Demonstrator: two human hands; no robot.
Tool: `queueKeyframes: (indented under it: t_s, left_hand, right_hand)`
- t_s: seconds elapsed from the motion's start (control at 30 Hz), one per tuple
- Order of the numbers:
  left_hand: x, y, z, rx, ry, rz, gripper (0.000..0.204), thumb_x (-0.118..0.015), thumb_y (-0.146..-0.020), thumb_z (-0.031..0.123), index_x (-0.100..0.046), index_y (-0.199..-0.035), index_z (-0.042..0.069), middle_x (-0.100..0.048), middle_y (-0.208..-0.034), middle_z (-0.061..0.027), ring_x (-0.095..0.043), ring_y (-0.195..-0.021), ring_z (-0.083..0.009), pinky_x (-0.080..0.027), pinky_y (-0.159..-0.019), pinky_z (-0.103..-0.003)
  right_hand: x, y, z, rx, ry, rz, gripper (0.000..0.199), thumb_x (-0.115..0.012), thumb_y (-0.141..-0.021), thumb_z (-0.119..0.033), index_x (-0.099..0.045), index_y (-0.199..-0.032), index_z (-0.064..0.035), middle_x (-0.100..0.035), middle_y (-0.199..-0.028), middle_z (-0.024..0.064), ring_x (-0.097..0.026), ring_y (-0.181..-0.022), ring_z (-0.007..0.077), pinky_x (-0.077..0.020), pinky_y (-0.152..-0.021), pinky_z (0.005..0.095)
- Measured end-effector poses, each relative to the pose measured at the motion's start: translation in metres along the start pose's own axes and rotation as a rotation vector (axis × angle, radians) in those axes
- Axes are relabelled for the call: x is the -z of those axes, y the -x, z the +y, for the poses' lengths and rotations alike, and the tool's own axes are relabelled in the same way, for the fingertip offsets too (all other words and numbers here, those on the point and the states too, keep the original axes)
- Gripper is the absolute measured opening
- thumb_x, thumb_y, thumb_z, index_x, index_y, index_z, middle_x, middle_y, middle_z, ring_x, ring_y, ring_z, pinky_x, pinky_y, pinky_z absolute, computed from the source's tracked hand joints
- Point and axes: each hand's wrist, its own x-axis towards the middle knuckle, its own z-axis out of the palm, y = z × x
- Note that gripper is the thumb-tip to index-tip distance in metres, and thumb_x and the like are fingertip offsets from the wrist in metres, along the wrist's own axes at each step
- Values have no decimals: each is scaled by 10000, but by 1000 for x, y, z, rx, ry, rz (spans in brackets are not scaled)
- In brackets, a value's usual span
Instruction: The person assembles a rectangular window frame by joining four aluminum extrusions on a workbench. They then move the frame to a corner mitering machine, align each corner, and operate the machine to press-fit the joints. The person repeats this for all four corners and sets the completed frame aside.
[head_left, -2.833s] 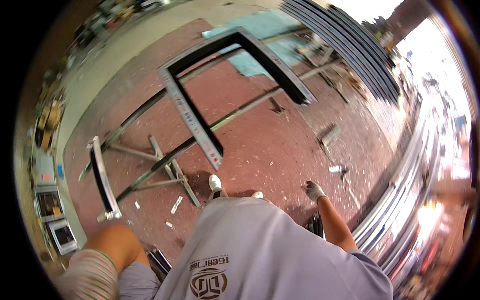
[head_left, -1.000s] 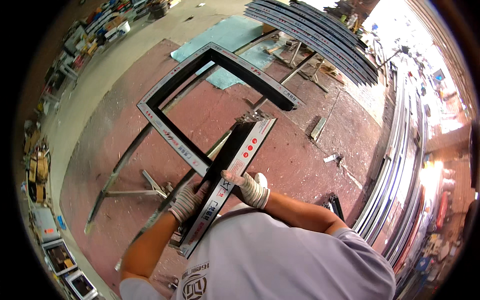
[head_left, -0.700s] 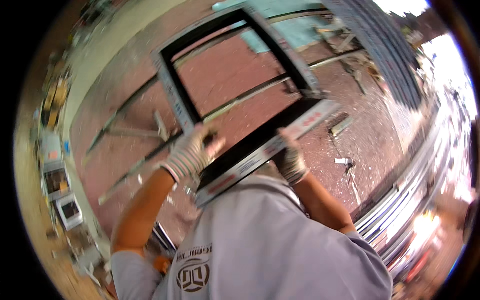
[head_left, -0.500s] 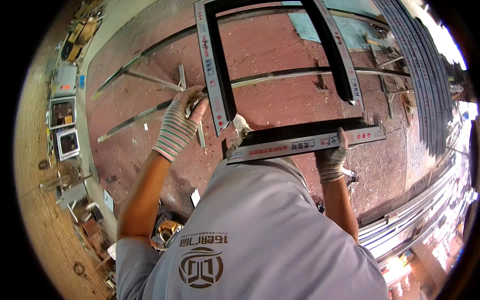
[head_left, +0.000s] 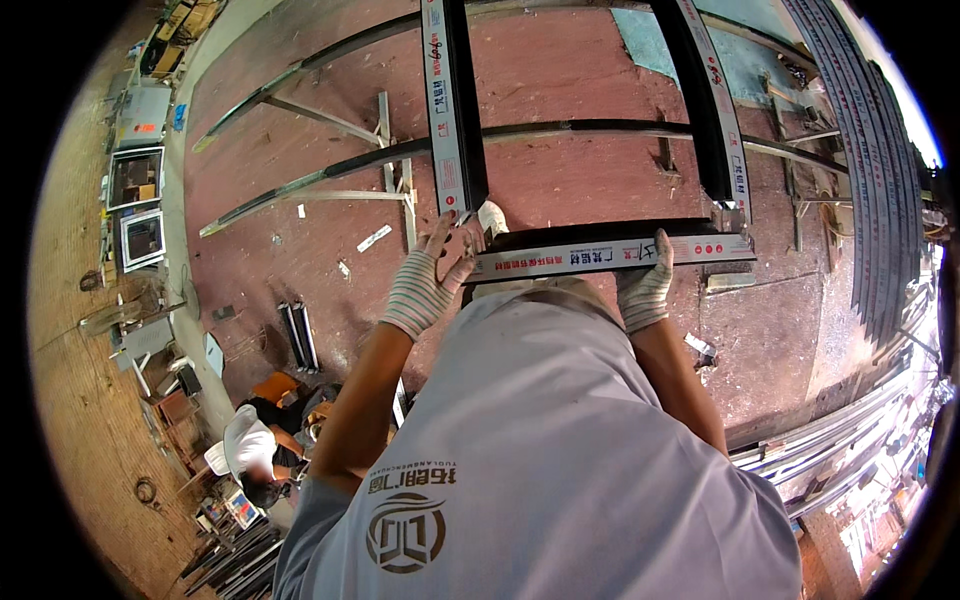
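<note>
A black window frame with pale film on its faces lies across support rails before me. Its left upright (head_left: 447, 110) and right upright (head_left: 724, 110) run away from me. The near aluminium profile (head_left: 570, 259) lies crosswise at their near ends, close to my body. A bright metal piece shows at the right corner, where a narrow gap seems to remain. My left hand (head_left: 422, 290), in a striped glove, curls its fingers and thumb about the left corner. Gloved as well, my right hand (head_left: 645, 290) grips the near profile right of its middle, thumb on top.
Two dark rails (head_left: 350, 160) on metal legs bear the frame above a reddish floor. Long dark profiles (head_left: 865, 150) are stacked at the right, with pale bars (head_left: 820, 450) below. Another person (head_left: 255, 445) sits low at the left. Short profile pieces (head_left: 298, 335) lie nearby.
My left hand has moved right, from beside the left upright to the corner. The near profile's left end has risen nearer the upright, and its tilt has lessened. My right hand keeps its hold.
</note>
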Motion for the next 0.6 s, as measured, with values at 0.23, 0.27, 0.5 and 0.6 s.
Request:
queueKeyframes:
  t_s: [0.23, 0.27, 0.5, 0.6]
  left_hand:
    - [-5, -11, 14, 0, -99, -115, 1289, -928, -687, 457, -181, -1585, -90, -523, -1425, -288, -522, -1311, -416, -449, -1121, -419]
    - [-4, -13, 18, 10, -153, -134, 1311, -939, -668, 453, -179, -1582, -100, -523, -1426, -285, -519, -1313, -409, -445, -1128, -413]
    - [9, -32, 62, 185, -336, -264, 1384, -984, -583, 429, -187, -1581, -106, -542, -1414, -267, -547, -1276, -398, -459, -1120, -405]
    - [10, -35, 64, 195, -331, -264, 1371, -988, -580, 418, -206, -1575, -109, -565, -1385, -259, -565, -1261, -385, -469, -1109, -398]
  right_hand:
    - [-18, 3, -5, -11, -15, -32, 495, -770, -874, -473, -612, -1183, -121, -652, -1096, 52, -626, -1050, 240, -515, -944, 442]
    - [-18, 5, -6, -12, -6, -32, 578, -787, -852, -492, -591, -1220, -92, -634, -1123, 73, -605, -1084, 249, -492, -980, 446]
    - [-21, 1, -14, 24, -15, 17, 617, -800, -837, -501, -579, -1229, -79, -628, -1131, 85, -604, -1085, 260, -489, -995, 450]
    - [-21, 0, -15, 26, -15, 26, 584, -798, -839, -500, -592, -1199, -89, -642, -1104, 80, -616, -1062, 262, -499, -983, 449]
